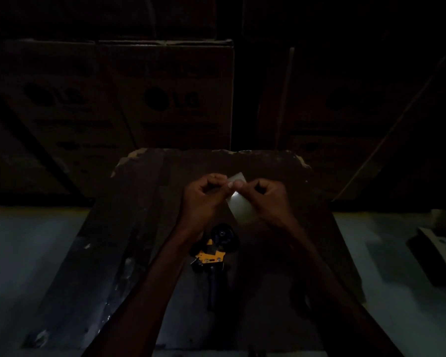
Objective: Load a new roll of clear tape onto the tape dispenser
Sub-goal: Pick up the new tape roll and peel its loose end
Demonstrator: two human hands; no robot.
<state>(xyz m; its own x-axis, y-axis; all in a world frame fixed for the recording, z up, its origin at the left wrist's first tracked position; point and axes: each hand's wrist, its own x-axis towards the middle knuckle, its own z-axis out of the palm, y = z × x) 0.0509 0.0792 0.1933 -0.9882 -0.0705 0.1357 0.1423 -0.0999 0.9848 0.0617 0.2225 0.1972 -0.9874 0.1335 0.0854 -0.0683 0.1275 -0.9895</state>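
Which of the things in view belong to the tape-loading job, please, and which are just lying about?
Job in hand:
- strip of clear tape, pinched by left hand and right hand
- tape dispenser, lying on the board near the wrists

Lying about:
- cardboard boxes behind the board
- an unclear object at far right

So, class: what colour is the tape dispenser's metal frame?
Yellow, on the tape dispenser, seen in the head view.

Dim light here: a dark, worn tabletop (144, 228) with chipped far corners and pale scuffs along its left side. Just below the hands (238, 194), between the forearms, a yellow-and-black dispenser (213, 256) lies on it.
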